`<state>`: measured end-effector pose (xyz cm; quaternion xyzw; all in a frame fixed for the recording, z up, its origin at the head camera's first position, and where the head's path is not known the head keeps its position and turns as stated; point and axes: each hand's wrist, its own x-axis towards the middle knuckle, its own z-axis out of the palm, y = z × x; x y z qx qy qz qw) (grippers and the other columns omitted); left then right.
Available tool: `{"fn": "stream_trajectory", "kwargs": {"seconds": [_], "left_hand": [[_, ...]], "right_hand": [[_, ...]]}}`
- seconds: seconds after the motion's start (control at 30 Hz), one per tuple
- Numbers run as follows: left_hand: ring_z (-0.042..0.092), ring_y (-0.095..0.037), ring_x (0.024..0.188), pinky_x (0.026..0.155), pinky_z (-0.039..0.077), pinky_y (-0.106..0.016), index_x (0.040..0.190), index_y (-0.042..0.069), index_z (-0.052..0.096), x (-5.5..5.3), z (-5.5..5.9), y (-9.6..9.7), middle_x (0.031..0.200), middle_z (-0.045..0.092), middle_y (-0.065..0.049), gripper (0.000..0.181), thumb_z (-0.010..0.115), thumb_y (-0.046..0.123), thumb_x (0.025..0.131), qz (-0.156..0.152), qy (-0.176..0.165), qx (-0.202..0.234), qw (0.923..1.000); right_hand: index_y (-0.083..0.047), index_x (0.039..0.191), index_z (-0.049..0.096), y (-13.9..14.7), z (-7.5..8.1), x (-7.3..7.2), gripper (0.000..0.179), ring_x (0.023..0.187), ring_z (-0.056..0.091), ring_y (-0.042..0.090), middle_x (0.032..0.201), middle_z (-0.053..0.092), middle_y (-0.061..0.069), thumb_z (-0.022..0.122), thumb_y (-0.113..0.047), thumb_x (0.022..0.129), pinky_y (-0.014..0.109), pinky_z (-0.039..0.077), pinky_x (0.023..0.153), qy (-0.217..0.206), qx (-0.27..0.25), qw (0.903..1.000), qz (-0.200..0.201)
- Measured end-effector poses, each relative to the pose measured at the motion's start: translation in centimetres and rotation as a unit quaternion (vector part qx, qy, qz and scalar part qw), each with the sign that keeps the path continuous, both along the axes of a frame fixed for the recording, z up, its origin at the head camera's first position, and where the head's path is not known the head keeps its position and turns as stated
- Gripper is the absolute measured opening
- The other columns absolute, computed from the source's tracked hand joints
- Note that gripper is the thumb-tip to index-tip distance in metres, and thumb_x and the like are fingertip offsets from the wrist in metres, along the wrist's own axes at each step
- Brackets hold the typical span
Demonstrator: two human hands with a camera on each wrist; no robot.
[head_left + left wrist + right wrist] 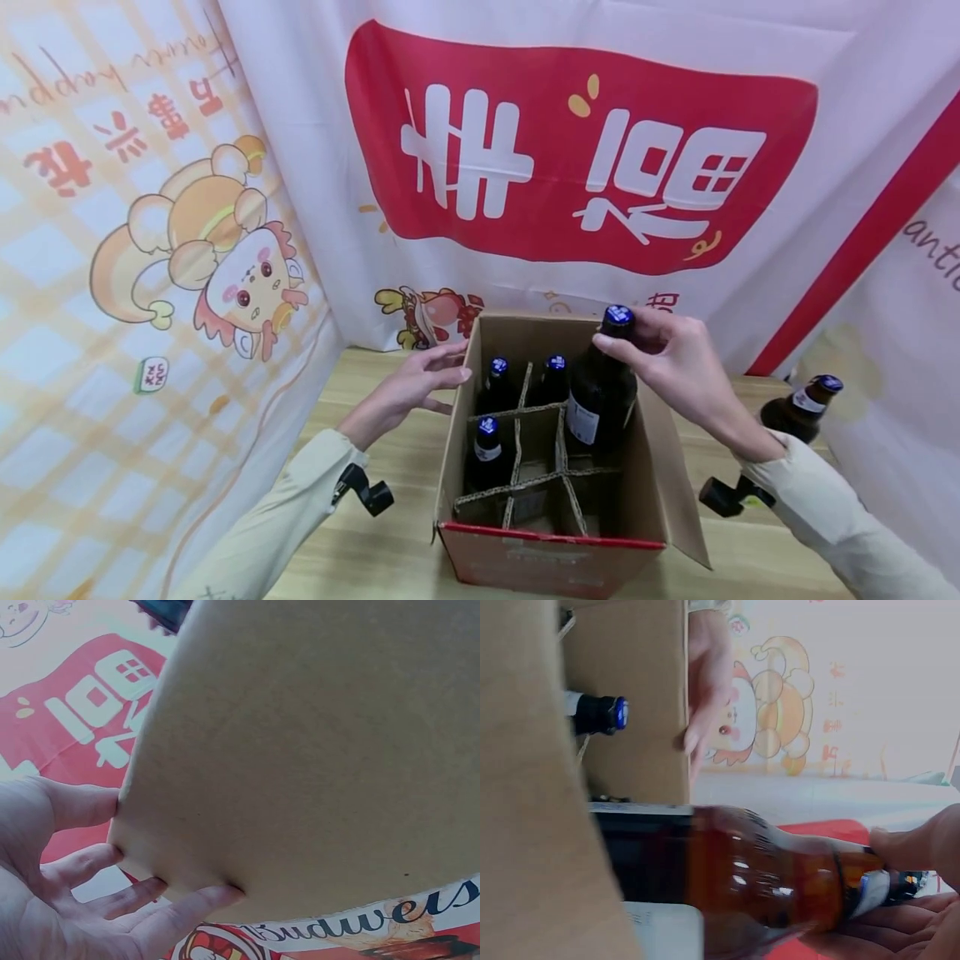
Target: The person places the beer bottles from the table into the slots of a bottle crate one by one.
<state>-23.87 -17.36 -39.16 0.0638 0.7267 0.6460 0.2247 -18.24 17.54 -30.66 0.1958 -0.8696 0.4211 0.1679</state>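
A brown glass beer bottle [600,400] with a blue cap is held near upright by its neck in my right hand [678,367]. In the right wrist view the thumb and fingers grip the bottle's neck [855,889]. Its lower part is inside the open cardboard box [555,542], at the right side; whether its base touches the bottom cannot be told. My left hand [408,387] is at the box's left side, and in the left wrist view its extended fingertips touch the cardboard flap [300,765].
Cardboard dividers [540,479] split the box into compartments. Three more blue-capped bottles stand inside, one at the middle left [487,454]. Another bottle [806,408] stands on the wooden table [397,533], right of the box. Printed cloth [300,50] hangs behind and at the sides.
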Motion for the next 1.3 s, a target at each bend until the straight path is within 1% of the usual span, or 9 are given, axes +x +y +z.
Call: {"fn": "stream_trajectory", "kwargs": {"seconds": [0.13, 0.27, 0.37, 0.5, 0.63, 0.83, 1.1, 1.2, 1.3], "left_hand": [[0.049, -0.041, 0.142, 0.093, 0.062, -0.051, 0.163, 0.016, 0.038, 0.0, -0.1, -0.1, 0.166, 0.038, -0.017, 0.069, 0.068, 0.022, 0.102, -0.007, -0.003, 0.002, 1.0], [0.048, -0.042, 0.143, 0.093, 0.062, -0.051, 0.163, 0.016, 0.037, 0.1, -0.1, -0.1, 0.167, 0.037, -0.017, 0.069, 0.068, 0.023, 0.102, -0.009, 0.0, 0.008, 0.9999], [0.049, -0.042, 0.143, 0.093, 0.062, -0.051, 0.163, 0.017, 0.038, 0.1, -0.2, 0.0, 0.167, 0.037, -0.016, 0.069, 0.068, 0.023, 0.102, -0.006, -0.002, 0.012, 0.9999], [0.049, -0.041, 0.142, 0.092, 0.062, -0.051, 0.163, 0.019, 0.038, 0.1, -0.4, 0.1, 0.167, 0.038, -0.014, 0.069, 0.068, 0.023, 0.102, -0.001, -0.006, 0.012, 0.9999], [0.048, -0.042, 0.143, 0.093, 0.062, -0.052, 0.164, 0.017, 0.037, 0.1, -0.3, -0.1, 0.167, 0.037, -0.016, 0.068, 0.067, 0.023, 0.103, -0.003, -0.003, 0.012, 0.9999], [0.047, -0.042, 0.144, 0.095, 0.061, -0.052, 0.164, 0.018, 0.036, 0.0, -0.2, 0.0, 0.168, 0.035, -0.016, 0.07, 0.068, 0.025, 0.102, -0.007, -0.004, 0.014, 0.9999], [0.049, -0.041, 0.143, 0.092, 0.062, -0.051, 0.163, 0.02, 0.039, -0.1, -0.4, -0.1, 0.166, 0.039, -0.014, 0.068, 0.069, 0.023, 0.102, 0.007, -0.005, 0.013, 0.9999], [0.049, -0.042, 0.143, 0.092, 0.062, -0.051, 0.163, 0.02, 0.038, -0.1, -0.3, -0.1, 0.166, 0.038, -0.014, 0.068, 0.069, 0.023, 0.102, 0.002, -0.003, 0.017, 0.9999], [0.048, -0.042, 0.143, 0.093, 0.062, -0.051, 0.163, 0.019, 0.038, -0.1, -0.3, -0.1, 0.166, 0.038, -0.015, 0.069, 0.069, 0.023, 0.102, -0.002, -0.005, 0.019, 0.9998]], "right_hand": [[-0.007, 0.115, 0.077, 0.1, -1.2, -0.1, 0.029, 0.067, 0.066, 0.015, 0.087, 0.078, 0.003, 0.084, -0.022, 0.091, 0.02, 0.055, 0.057, -0.006, 0.036, 0.9993, 0.013], [-0.009, 0.111, 0.077, -0.2, -1.8, -0.4, 0.027, 0.066, 0.064, 0.013, 0.083, 0.076, -0.001, 0.085, -0.023, 0.09, 0.023, 0.056, 0.056, -0.031, 0.064, 0.9968, 0.035], [-0.01, 0.106, 0.078, -0.6, -1.8, -0.7, 0.024, 0.068, 0.064, 0.013, 0.084, 0.075, -0.002, 0.086, -0.024, 0.089, 0.023, 0.057, 0.058, -0.045, 0.082, 0.9943, 0.05], [-0.01, 0.101, 0.076, -1.3, -1.2, -1.4, 0.021, 0.057, 0.056, 0.014, 0.069, 0.065, -0.005, 0.086, -0.023, 0.088, 0.025, 0.049, 0.052, -0.062, 0.118, 0.9889, 0.066], [-0.009, 0.091, 0.072, -2.7, -0.2, -2.5, 0.019, 0.049, 0.05, 0.014, 0.058, 0.053, -0.004, 0.085, -0.022, 0.089, 0.025, 0.043, 0.05, -0.089, 0.166, 0.9782, 0.088], [-0.008, 0.081, 0.069, -3.7, 1.1, -3.6, 0.024, 0.05, 0.053, 0.013, 0.059, 0.054, -0.001, 0.088, -0.022, 0.086, 0.026, 0.044, 0.05, -0.112, 0.219, 0.9621, 0.118], [-0.011, 0.075, 0.069, -4.2, 2.0, -3.9, 0.026, 0.049, 0.055, 0.014, 0.058, 0.055, 0.001, 0.091, -0.022, 0.081, 0.028, 0.047, 0.052, -0.135, 0.27, 0.9461, 0.117], [-0.01, 0.073, 0.07, -4.6, 2.2, -4.1, 0.026, 0.049, 0.053, 0.016, 0.056, 0.054, 0.002, 0.092, -0.022, 0.08, 0.027, 0.044, 0.05, -0.137, 0.304, 0.9361, 0.112], [-0.009, 0.077, 0.073, -4.6, 2.0, -4.1, 0.025, 0.054, 0.053, 0.016, 0.06, 0.057, 0.001, 0.093, -0.023, 0.079, 0.027, 0.042, 0.05, -0.137, 0.34, 0.9246, 0.104]]}}
